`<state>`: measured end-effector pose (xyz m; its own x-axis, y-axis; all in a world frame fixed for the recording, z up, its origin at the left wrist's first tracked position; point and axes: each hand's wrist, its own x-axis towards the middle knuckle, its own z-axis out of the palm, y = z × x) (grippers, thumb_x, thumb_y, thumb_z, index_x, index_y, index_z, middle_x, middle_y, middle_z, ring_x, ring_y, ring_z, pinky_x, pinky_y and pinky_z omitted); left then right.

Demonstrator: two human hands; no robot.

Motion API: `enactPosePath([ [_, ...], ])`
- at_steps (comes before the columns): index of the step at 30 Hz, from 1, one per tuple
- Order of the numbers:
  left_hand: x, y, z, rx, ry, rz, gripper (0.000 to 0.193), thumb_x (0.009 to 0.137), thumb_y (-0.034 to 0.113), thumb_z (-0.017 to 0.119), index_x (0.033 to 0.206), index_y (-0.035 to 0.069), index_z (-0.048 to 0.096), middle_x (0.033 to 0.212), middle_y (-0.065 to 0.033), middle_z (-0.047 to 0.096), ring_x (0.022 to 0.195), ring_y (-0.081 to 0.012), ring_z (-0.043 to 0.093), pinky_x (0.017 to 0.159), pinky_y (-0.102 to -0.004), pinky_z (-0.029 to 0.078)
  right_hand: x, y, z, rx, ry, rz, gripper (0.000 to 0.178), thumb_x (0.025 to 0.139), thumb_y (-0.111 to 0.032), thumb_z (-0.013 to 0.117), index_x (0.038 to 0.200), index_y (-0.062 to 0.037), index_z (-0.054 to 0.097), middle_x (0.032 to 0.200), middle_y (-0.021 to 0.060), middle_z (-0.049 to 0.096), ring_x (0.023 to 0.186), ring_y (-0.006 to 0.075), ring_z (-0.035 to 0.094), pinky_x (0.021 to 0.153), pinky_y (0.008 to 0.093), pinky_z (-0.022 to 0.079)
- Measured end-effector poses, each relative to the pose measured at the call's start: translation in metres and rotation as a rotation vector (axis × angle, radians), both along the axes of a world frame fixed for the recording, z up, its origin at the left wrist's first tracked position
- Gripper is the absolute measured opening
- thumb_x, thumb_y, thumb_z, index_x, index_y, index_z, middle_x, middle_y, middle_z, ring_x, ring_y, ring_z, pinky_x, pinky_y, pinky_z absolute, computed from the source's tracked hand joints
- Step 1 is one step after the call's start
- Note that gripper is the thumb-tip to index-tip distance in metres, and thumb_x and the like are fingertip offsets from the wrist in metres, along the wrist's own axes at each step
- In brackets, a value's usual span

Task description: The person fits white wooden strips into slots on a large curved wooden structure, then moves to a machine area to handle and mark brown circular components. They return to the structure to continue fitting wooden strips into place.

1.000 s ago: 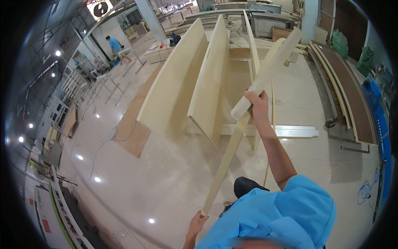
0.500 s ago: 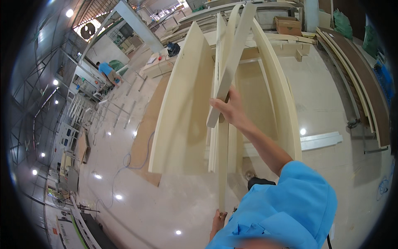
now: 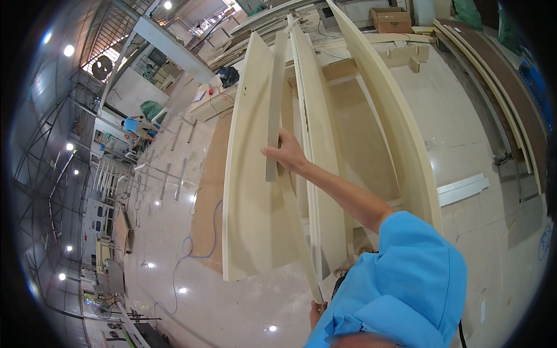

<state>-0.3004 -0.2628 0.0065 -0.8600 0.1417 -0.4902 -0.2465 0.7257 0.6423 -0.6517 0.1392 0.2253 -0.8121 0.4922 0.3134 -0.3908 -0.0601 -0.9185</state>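
Observation:
My right hand [image 3: 285,153] reaches forward, its fingers wrapped around a long, narrow greyish-cream board strip [image 3: 277,98] near that strip's lower end. A cream strip [image 3: 299,232] runs from under this hand down to my left hand [image 3: 316,312], whose fingers are closed on its near end. Whether these are two separate strips or joined pieces I cannot tell. Both lie above a large cream cabinet frame, between its left upright panel [image 3: 246,174] and its middle upright panel [image 3: 316,133]. The right upright panel [image 3: 394,116] stands farther over.
Brown sheet [image 3: 208,191] and a blue hose [image 3: 203,255] lie on the floor at left. Metal profiles [image 3: 464,190] rest at right, near stacked long boards [image 3: 499,98]. A cardboard box [image 3: 390,20] sits at the back. Another person [image 3: 136,126] bends over far left.
My right hand and the strip have moved left, from over the middle panel to beside the left panel. The strip now stands straighter in view. The whole view has shifted slightly.

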Motion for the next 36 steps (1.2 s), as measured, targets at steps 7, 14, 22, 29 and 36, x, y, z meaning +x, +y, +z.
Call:
enactPosePath([
  [7,-0.037,0.004,-0.032,0.054,-0.009,-0.057,0.038,0.108,0.035,0.066,0.119,0.0,0.055,0.093,-0.0212,0.076,0.084,-0.0336,0.075,0.073,-0.0462,0.056,-0.019,0.004,0.017,0.112,0.165,-0.052,0.045,0.085,-0.022,0.077,0.121,0.001,0.065,0.107,0.0081,0.066,0.099,0.0172,0.065,0.088,0.0342,0.054],
  [14,-0.066,0.015,-0.045,0.212,0.035,-0.093,0.038,0.107,0.035,0.067,0.115,-0.001,0.055,0.09,-0.0193,0.075,0.079,-0.0315,0.074,0.069,-0.0443,0.055,-0.039,0.03,0.06,0.108,0.271,-0.059,0.051,0.082,-0.028,0.081,0.119,0.0025,0.067,0.103,0.0112,0.068,0.095,0.0213,0.067,0.087,0.038,0.055],
  [22,-0.076,0.039,-0.012,0.168,0.143,-0.038,0.035,0.105,0.031,0.071,0.11,0.001,0.055,0.083,-0.0177,0.073,0.074,-0.0297,0.072,0.066,-0.042,0.054,-0.043,0.038,0.105,-0.127,0.347,0.064,0.046,0.083,-0.032,0.082,0.113,0.0016,0.07,0.095,0.0103,0.069,0.075,0.0151,0.068,0.059,0.0305,0.054],
  [29,-0.096,0.056,0.01,0.196,0.214,-0.04,0.036,0.105,0.034,0.07,0.111,0.001,0.056,0.08,-0.0167,0.072,0.073,-0.0326,0.072,0.066,-0.0449,0.054,-0.067,0.047,0.137,-0.198,0.449,0.097,0.026,0.093,-0.023,0.076,0.104,0.0006,0.071,0.09,0.0085,0.069,0.07,0.0134,0.067,0.049,0.0297,0.051],
  [36,-0.1,0.053,0.022,0.02,0.142,-0.037,0.04,0.104,0.04,0.07,0.113,0.003,0.057,0.081,-0.0168,0.073,0.074,-0.0333,0.073,0.066,-0.0453,0.053,-0.067,0.059,0.111,-0.408,0.315,0.181,0.036,0.098,-0.033,0.071,0.112,-0.0002,0.067,0.101,0.0089,0.057,0.079,0.016,0.065,0.059,0.0302,0.051],
])
